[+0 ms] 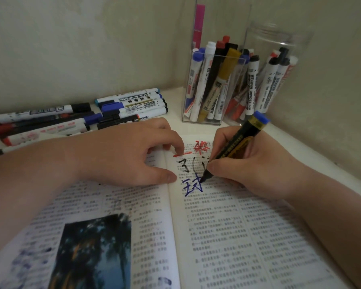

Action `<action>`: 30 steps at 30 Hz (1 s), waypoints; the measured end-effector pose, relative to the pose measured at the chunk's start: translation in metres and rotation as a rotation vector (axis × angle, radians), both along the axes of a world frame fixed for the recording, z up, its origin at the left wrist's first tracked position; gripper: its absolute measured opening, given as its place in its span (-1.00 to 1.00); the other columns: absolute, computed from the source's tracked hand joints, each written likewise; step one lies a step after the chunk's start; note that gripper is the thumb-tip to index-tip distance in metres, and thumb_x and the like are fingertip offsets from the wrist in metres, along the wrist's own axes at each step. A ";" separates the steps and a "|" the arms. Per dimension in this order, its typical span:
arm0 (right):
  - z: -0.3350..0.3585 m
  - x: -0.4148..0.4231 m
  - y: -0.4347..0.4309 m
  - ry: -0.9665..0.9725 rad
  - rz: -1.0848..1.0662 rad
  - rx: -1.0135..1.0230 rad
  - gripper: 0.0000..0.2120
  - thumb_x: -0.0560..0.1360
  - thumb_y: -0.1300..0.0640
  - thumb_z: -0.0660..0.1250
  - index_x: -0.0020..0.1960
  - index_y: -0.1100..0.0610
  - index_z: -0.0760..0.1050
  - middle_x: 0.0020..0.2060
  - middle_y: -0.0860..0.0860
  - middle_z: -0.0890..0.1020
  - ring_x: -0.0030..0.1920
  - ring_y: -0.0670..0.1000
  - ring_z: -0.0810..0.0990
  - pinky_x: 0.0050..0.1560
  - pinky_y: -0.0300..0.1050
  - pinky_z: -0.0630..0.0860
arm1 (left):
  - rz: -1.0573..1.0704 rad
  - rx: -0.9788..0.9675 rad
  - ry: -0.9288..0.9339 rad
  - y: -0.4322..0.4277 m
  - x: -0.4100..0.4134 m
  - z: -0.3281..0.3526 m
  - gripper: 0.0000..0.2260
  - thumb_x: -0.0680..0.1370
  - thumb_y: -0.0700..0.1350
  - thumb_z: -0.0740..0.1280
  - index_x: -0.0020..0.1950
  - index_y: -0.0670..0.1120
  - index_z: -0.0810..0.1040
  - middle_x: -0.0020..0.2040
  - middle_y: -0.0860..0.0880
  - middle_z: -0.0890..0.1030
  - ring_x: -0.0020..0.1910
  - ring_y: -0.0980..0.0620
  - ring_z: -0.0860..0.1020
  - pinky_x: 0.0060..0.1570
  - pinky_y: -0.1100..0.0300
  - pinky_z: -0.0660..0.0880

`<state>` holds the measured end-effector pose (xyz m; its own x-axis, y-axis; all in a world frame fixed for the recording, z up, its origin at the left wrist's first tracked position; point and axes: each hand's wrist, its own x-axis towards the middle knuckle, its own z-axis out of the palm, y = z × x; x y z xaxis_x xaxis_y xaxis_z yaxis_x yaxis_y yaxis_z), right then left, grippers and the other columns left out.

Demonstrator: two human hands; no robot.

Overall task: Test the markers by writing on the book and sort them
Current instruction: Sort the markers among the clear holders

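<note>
Nearest, the open book (227,236) lies flat on the desk. The left hand (129,155) presses its gutter, fingers relaxed and holding nothing. The right hand (248,163) pinches the blue marker (236,144), nib touching the right page beside a blue character. Light, even strokes would probably show the ink best. The marker's long axis slants: nib down-left toward the person, rear end up-right toward the jars (279,38).
</note>
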<state>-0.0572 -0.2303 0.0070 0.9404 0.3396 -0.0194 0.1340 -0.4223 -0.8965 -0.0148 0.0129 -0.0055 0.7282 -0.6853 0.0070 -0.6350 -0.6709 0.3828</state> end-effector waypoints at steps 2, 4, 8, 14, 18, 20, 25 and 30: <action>0.001 0.000 0.000 0.011 0.009 -0.012 -0.81 0.42 0.31 0.47 -0.31 0.13 0.55 -0.52 0.01 0.49 -0.54 -0.09 0.40 -0.49 -0.29 0.34 | 0.008 0.009 0.005 0.000 -0.001 0.001 -0.62 0.45 0.38 0.36 0.21 0.35 0.45 0.10 0.33 0.37 0.07 0.36 0.42 -0.06 0.41 0.29; 0.000 0.002 0.000 0.001 0.002 -0.032 -0.80 0.41 0.30 0.47 -0.32 0.15 0.51 -0.54 -0.02 0.46 -0.54 -0.11 0.38 -0.50 -0.30 0.33 | 0.013 0.016 0.006 -0.001 -0.002 0.002 -0.61 0.43 0.36 0.35 0.23 0.35 0.45 0.10 0.34 0.36 0.08 0.39 0.41 -0.06 0.41 0.29; -0.005 0.005 -0.003 -0.032 -0.067 0.017 -0.80 0.45 0.28 0.46 -0.29 0.17 0.49 -0.53 -0.04 0.45 -0.53 -0.11 0.38 -0.48 -0.31 0.33 | 0.019 0.023 0.002 -0.002 -0.005 0.004 -0.61 0.44 0.37 0.33 0.24 0.34 0.44 0.11 0.34 0.37 0.11 0.45 0.38 -0.05 0.41 0.31; -0.008 0.009 -0.005 -0.105 -0.099 0.120 -0.84 0.34 0.14 0.48 -0.26 0.16 0.51 -0.51 -0.02 0.45 -0.51 -0.08 0.38 -0.44 -0.26 0.34 | 0.119 -0.250 0.094 -0.010 -0.014 0.006 -0.57 0.53 -0.10 0.26 0.28 0.30 0.23 0.12 0.33 0.44 0.08 0.30 0.47 -0.04 0.33 0.44; -0.006 0.015 -0.010 -0.144 -0.067 0.500 -0.88 0.30 0.16 0.49 -0.20 0.12 0.57 -0.51 0.02 0.41 -0.54 -0.04 0.30 -0.50 -0.23 0.27 | 0.095 -0.454 0.169 -0.020 -0.022 0.002 -0.68 0.65 -0.18 0.17 0.30 0.19 0.27 0.09 0.21 0.58 0.13 0.14 0.58 0.12 0.16 0.52; -0.004 0.015 -0.011 -0.159 -0.004 0.639 -0.91 0.31 0.21 0.44 -0.18 0.14 0.60 -0.50 0.06 0.37 -0.52 -0.01 0.22 -0.47 -0.21 0.18 | 0.092 -0.529 0.229 -0.026 -0.027 -0.001 -0.66 0.65 -0.19 0.21 0.33 0.18 0.28 0.09 0.19 0.62 0.15 0.14 0.61 0.19 0.12 0.53; -0.005 0.012 -0.010 -0.189 0.003 0.712 -0.90 0.35 0.18 0.41 -0.16 0.19 0.61 -0.50 0.08 0.34 -0.50 0.02 0.22 -0.46 -0.18 0.16 | 0.085 -0.610 0.274 -0.035 -0.035 -0.001 -0.57 0.56 0.00 0.27 0.38 0.24 0.23 0.17 0.26 0.64 0.20 0.24 0.59 0.27 0.19 0.48; -0.007 0.008 -0.004 -0.227 0.037 0.589 -0.95 0.38 0.25 0.42 -0.16 0.20 0.58 -0.50 -0.05 0.48 -0.50 -0.07 0.39 -0.45 -0.30 0.34 | 0.088 -0.601 0.250 -0.038 -0.041 -0.001 -0.54 0.54 0.06 0.30 0.39 0.31 0.24 0.16 0.28 0.64 0.20 0.24 0.58 0.25 0.19 0.44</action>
<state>-0.0488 -0.2346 0.0001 0.8865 0.2649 0.3794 0.3532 0.1423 -0.9247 -0.0556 -0.0254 -0.0067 0.8108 -0.5524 0.1936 -0.4310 -0.3396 0.8360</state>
